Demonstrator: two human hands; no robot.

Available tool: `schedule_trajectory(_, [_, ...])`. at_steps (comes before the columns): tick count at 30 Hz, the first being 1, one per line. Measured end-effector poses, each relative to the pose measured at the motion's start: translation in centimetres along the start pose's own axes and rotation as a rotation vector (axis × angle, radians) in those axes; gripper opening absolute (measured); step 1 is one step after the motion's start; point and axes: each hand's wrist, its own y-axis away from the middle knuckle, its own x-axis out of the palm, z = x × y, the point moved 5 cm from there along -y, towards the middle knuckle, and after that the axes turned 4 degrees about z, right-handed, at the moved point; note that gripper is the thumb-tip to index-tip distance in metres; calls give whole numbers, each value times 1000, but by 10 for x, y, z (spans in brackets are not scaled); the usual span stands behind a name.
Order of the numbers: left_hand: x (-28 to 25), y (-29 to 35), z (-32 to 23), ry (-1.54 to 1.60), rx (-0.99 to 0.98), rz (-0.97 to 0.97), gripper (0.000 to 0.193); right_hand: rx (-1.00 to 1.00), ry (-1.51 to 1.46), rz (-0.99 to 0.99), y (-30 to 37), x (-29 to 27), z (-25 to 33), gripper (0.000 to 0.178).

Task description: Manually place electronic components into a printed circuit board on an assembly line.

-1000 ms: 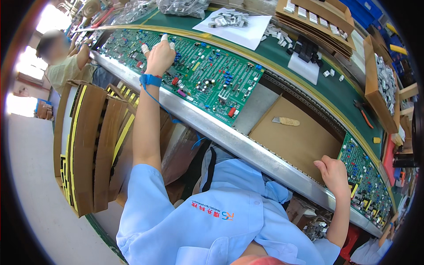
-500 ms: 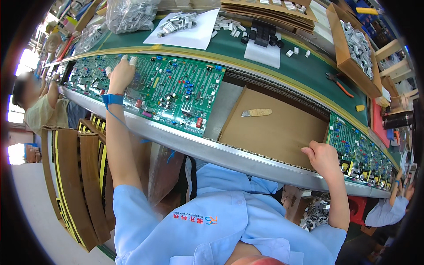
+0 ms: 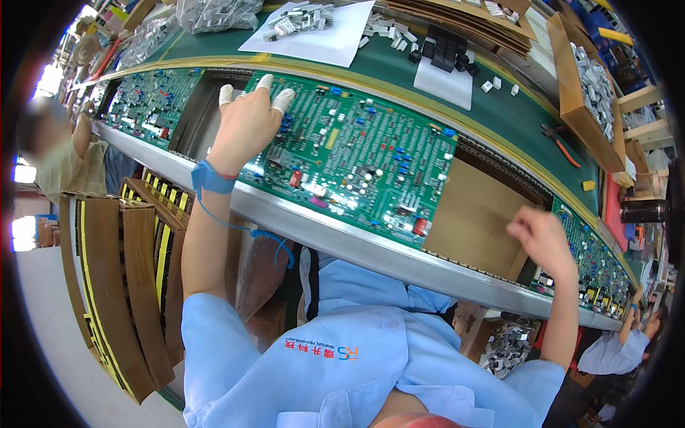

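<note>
My left hand [image 3: 246, 125], with white finger cots and a blue wrist strap [image 3: 212, 178], lies at the left end of a large green circuit board [image 3: 357, 157]. Its fingers are spread, some resting on the board. The board sits across the rails of the line and overlaps a brown cardboard sheet [image 3: 474, 214]. Over the sheet's right end hovers my right hand [image 3: 544, 239], blurred by motion, its fingers curled with nothing visible in them. Further circuit boards stand beyond, one left [image 3: 153, 103] and others right [image 3: 592, 246].
Along the far green bench lie metal parts on white paper [image 3: 335, 46], black parts [image 3: 446, 53], orange-handled pliers [image 3: 560, 146] and a carton of metal parts [image 3: 589, 85]. Cardboard cartons [image 3: 118, 285] stand at lower left. Other people work at both ends of the line.
The large board has slid right along the rails with my left hand, covering the spot where a utility knife lay. A gap has opened behind it. My right hand has lifted slightly and shifted right.
</note>
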Motion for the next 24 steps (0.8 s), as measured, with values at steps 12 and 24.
schedule_trajectory(12, [-23, 2, -71, 56, 234, -34, 39, -404, 401, -410, -264, -60, 158, 22])
schedule_trajectory(24, [3, -128, -110, -231, 396, -261, 16, -487, 338, -476, -288, -34, 174, 21])
